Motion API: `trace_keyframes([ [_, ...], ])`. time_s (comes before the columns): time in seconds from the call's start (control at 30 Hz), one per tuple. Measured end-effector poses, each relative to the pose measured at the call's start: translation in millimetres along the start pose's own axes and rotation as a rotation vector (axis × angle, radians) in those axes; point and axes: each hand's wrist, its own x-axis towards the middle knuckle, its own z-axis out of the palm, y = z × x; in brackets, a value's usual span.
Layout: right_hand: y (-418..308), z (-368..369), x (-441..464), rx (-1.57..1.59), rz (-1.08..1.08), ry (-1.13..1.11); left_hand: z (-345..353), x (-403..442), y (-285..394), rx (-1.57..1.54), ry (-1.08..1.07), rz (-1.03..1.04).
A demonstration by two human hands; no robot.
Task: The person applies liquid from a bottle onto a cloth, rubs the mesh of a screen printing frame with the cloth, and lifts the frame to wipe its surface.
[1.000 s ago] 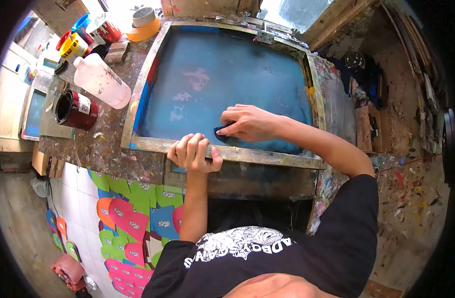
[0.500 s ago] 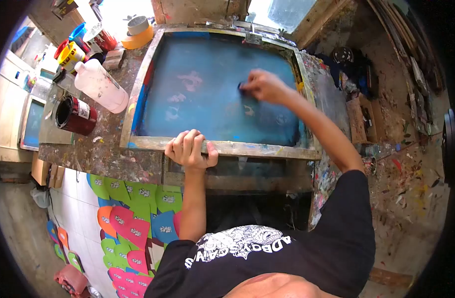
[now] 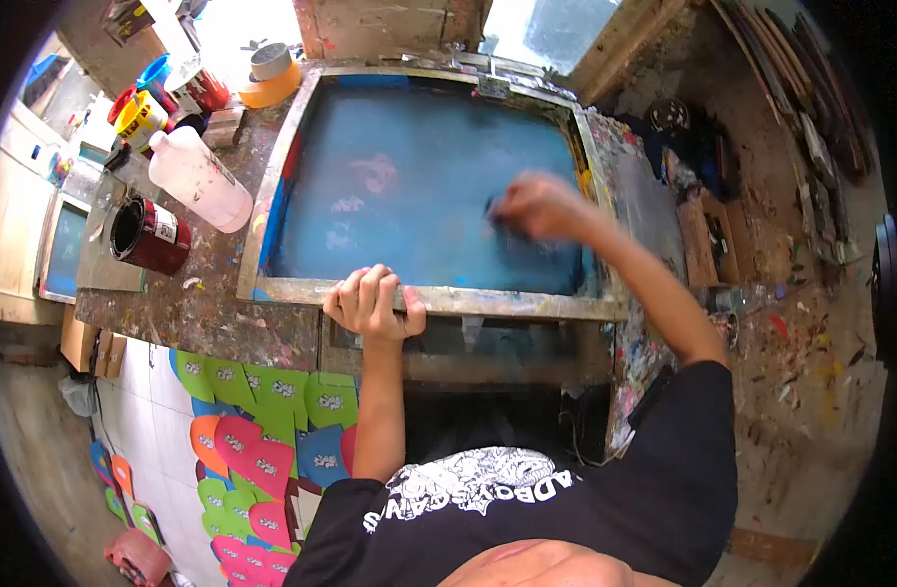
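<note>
A wooden-framed screen (image 3: pixel 419 186) with blue mesh lies on the paint-stained workbench (image 3: pixel 213 303). My left hand (image 3: pixel 373 303) grips the near edge of its frame, fingers wrapped over the wood. Over the right part of the mesh is my right hand (image 3: pixel 546 207), blurred by motion, with its fingers closed on a small dark cloth (image 3: pixel 493 208). Pale pinkish patches show on the left side of the mesh.
Left of the screen stand a pale plastic bottle (image 3: pixel 202 181), a dark red can (image 3: pixel 150 235) and a yellow tub (image 3: pixel 140 119). Tape rolls (image 3: pixel 271 76) sit behind. Colourful printed pieces (image 3: pixel 257 450) lie below left; a cardboard box (image 3: pixel 713 238) is at right.
My right hand has moved from the near edge of the mesh, up and then right and slightly down, with the cloth. My left hand stays on the frame. The view has shifted slightly.
</note>
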Motion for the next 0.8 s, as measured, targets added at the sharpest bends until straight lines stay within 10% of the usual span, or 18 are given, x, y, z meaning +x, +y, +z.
trace_keyframes([
  [0.13,54.8,6.8,-8.5,-0.086,0.302,0.052,-1.4,-1.5,-5.3,0.005,0.010,0.011],
  [0.3,-61.3,-0.8,4.3,0.298,-0.122,-0.123,-0.3,2.0,-0.8,0.004,0.008,0.001],
  [0.43,28.4,-13.8,4.2,-0.013,0.057,0.263,1.3,2.7,-1.9,0.008,0.038,0.028],
  [0.5,36.7,-22.1,7.3,0.613,0.505,0.239,0.8,1.5,-0.9,-0.002,0.021,0.009],
  [0.63,32.1,-18.3,6.1,1.001,0.518,0.039,2.1,1.3,-1.0,-0.018,0.037,0.005],
  [0.8,36.1,-0.6,7.7,0.264,0.524,0.264,1.3,0.1,-1.6,0.004,0.019,0.013],
])
